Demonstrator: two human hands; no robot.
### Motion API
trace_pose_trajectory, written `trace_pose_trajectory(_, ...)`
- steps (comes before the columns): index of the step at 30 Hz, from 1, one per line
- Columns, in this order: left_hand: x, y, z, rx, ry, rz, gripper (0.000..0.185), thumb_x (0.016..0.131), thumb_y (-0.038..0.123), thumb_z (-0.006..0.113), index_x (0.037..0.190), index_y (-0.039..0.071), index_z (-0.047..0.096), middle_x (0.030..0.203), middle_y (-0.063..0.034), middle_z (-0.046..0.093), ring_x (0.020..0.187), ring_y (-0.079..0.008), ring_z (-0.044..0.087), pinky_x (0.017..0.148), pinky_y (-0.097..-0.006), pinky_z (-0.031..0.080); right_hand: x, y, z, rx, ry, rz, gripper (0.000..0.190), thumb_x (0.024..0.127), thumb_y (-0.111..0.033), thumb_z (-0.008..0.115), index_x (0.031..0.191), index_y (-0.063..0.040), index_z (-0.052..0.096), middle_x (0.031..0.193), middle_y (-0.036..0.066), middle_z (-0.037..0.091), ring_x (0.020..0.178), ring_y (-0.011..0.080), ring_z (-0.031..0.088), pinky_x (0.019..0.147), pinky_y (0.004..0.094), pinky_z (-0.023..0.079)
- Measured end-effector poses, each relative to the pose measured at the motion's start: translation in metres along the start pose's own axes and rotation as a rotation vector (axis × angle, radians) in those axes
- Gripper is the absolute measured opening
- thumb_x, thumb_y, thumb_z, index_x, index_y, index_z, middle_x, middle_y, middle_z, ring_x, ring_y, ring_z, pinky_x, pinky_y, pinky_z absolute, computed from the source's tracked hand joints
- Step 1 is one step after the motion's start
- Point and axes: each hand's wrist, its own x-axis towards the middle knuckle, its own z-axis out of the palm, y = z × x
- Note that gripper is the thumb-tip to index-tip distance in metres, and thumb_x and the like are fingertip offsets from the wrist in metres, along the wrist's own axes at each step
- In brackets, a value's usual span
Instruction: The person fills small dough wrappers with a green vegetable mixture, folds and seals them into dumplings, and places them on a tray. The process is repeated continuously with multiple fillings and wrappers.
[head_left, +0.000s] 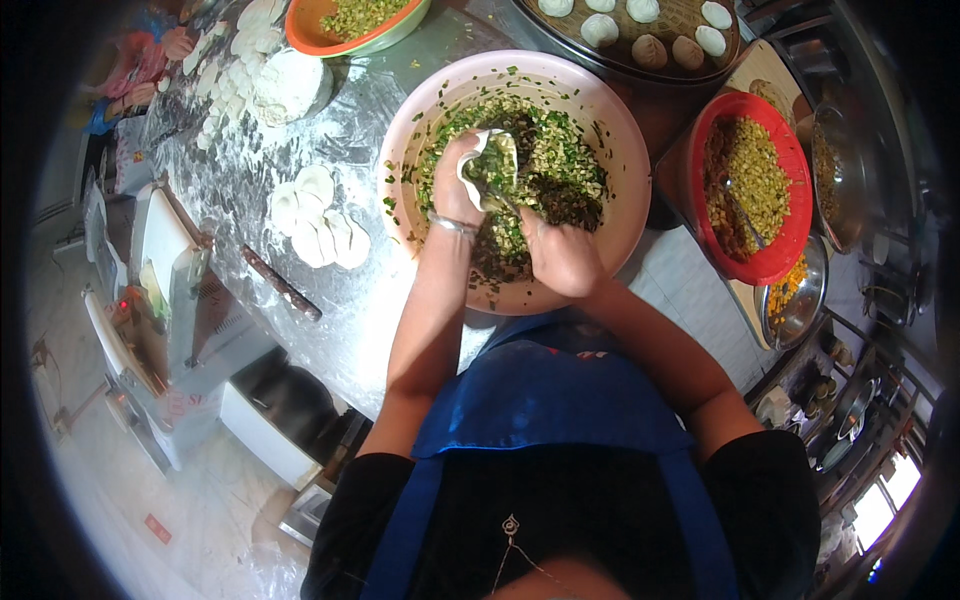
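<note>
Over a large pink basin (639, 187) of chopped green filling, my left hand (459, 184) cups a round dough wrapper (471, 176) with green filling in its hollow. A bracelet circles that wrist. My right hand (559, 251) grips a thin metal utensil (508, 201), whose far end reaches the filling in the wrapper; its tip is hidden there. On the floured metal table (337, 330), left of the basin, several flat dough wrappers (319, 217) overlap. A dark rolling pin (281, 283) lies nearer the table's edge.
Behind stand an orange-lined bowl (300, 37) and a round steamer tray (547, 30) with filled buns. A red basin (799, 187) with a spoon and a steel bowl (817, 300) are at right. More dough pieces and another person's hands (178, 45) are at the far left.
</note>
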Motion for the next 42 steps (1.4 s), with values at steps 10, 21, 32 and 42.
trace_pose_trajectory(10, 0.003, 0.015, -0.009, -0.244, 0.085, 0.014, 0.027, 0.077, 0.023, 0.055, 0.094, 0.003, 0.058, 0.087, -0.0117, 0.063, 0.078, -0.0239, 0.062, 0.071, -0.0341, 0.053, 0.030, 0.035, -0.023, -0.322, -0.096, 0.065, 0.026, 0.088, -0.022, 0.047, 0.097, -0.002, 0.061, 0.077, 0.020, 0.062, 0.075, 0.0319, 0.063, 0.065, 0.0425, 0.049)
trace_pose_trajectory(21, -0.023, -0.027, 0.021, -0.779, -0.329, -0.135, 0.025, 0.081, 0.025, 0.051, 0.088, 0.003, 0.060, 0.081, -0.0113, 0.064, 0.074, -0.0241, 0.062, 0.068, -0.0338, 0.054, 0.061, -0.043, -0.050, 0.819, 0.400, -0.202, 0.017, 0.083, -0.012, 0.057, 0.088, 0.002, 0.065, 0.087, 0.012, 0.066, 0.078, 0.0172, 0.062, 0.072, 0.0252, 0.047)
trace_pose_trajectory(32, -0.016, -0.018, 0.005, -0.599, -0.188, -0.168, 0.033, 0.082, 0.031, 0.048, 0.092, 0.003, 0.062, 0.091, -0.0126, 0.065, 0.082, -0.0271, 0.062, 0.074, -0.0384, 0.053, 0.048, -0.005, -0.056, 0.391, 0.103, -0.032, 0.020, 0.074, -0.019, 0.065, 0.075, 0.001, 0.066, 0.067, 0.018, 0.061, 0.063, 0.0301, 0.060, 0.062, 0.0366, 0.046)
trace_pose_trajectory(42, -0.029, -0.011, 0.016, -0.619, -0.134, -0.209, 0.031, 0.082, 0.029, 0.047, 0.089, 0.003, 0.063, 0.087, -0.0126, 0.066, 0.079, -0.0266, 0.063, 0.071, -0.0378, 0.054, 0.055, -0.004, -0.058, 0.352, 0.163, 0.018, 0.015, 0.075, -0.014, 0.064, 0.076, 0.001, 0.064, 0.069, 0.017, 0.061, 0.067, 0.0305, 0.061, 0.063, 0.0381, 0.045)
